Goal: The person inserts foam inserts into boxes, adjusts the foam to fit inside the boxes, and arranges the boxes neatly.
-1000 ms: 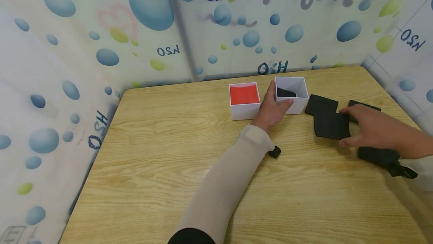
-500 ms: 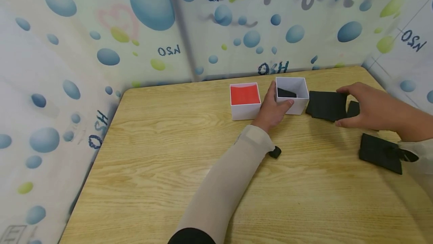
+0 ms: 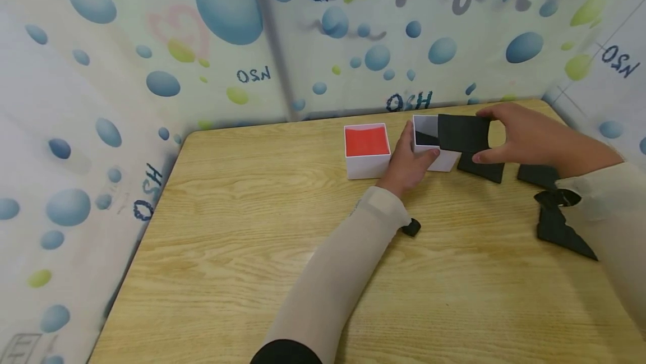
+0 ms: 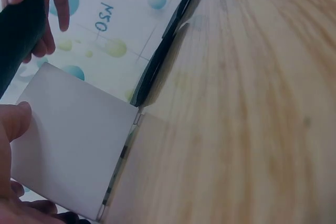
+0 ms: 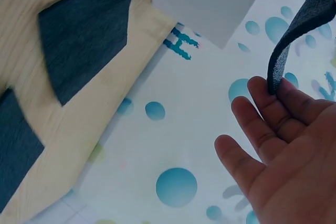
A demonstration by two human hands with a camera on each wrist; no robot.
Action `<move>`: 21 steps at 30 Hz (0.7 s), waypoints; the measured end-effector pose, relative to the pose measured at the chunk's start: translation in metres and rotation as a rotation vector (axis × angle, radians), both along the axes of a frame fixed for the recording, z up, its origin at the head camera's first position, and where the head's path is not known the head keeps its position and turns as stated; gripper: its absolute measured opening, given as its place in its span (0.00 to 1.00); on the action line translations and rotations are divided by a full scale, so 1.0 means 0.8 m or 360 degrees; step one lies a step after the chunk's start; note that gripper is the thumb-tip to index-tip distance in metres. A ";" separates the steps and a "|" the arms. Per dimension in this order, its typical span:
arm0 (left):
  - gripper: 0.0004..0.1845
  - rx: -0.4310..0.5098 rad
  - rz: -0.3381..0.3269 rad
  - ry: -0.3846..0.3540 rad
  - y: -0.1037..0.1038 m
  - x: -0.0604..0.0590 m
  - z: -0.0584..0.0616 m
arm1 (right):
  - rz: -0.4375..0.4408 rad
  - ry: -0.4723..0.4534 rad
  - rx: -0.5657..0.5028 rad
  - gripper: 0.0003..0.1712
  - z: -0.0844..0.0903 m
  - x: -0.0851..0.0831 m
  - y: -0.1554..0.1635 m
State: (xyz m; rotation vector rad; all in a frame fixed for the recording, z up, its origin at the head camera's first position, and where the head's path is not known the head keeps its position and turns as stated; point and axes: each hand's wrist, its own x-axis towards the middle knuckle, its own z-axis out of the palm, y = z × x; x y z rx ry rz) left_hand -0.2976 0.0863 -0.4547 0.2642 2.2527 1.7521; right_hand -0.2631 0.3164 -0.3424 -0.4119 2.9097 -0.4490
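My left hand [image 3: 406,165] holds an open-topped white box [image 3: 441,163] at its near left corner, thumb on the front wall. Inside the box lies a piece of black felt [image 3: 426,138]. Pinched by its right edge between my right hand's [image 3: 532,137] thumb and fingers, a black felt square [image 3: 463,133] hangs over the right part of the box and hides it. From the right wrist, the held square [image 5: 302,22] looks bent, and the other fingers [image 5: 239,163] are spread. In the left wrist view, the thumb [image 4: 16,121] presses the box's wall [image 4: 79,140].
A second white box [image 3: 367,167] with a red sheet [image 3: 367,141] in it stands left of my left hand. Black squares lie right of the held box: one close by [image 3: 481,169], one farther right [image 3: 537,175], one under the right sleeve [image 3: 560,234]. The wooden table [image 3: 252,229] meets a patterned backdrop.
My right hand has carried the black felt square up and left, from above the table to over the white box. The left hand and both boxes have stayed in place.
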 end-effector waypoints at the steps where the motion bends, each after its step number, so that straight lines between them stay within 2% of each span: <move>1: 0.50 -0.0001 -0.0002 0.0005 0.000 0.000 0.000 | -0.0002 -0.0005 -0.0009 0.61 0.000 -0.004 -0.003; 13: 0.50 -0.0010 -0.0009 0.0042 -0.001 -0.006 -0.002 | -0.0004 -0.0029 -0.0040 0.61 0.000 -0.033 -0.027; 21: 0.50 0.0016 -0.0007 -0.0004 0.000 -0.004 -0.003 | -0.0015 -0.0108 0.0003 0.63 -0.001 -0.045 -0.036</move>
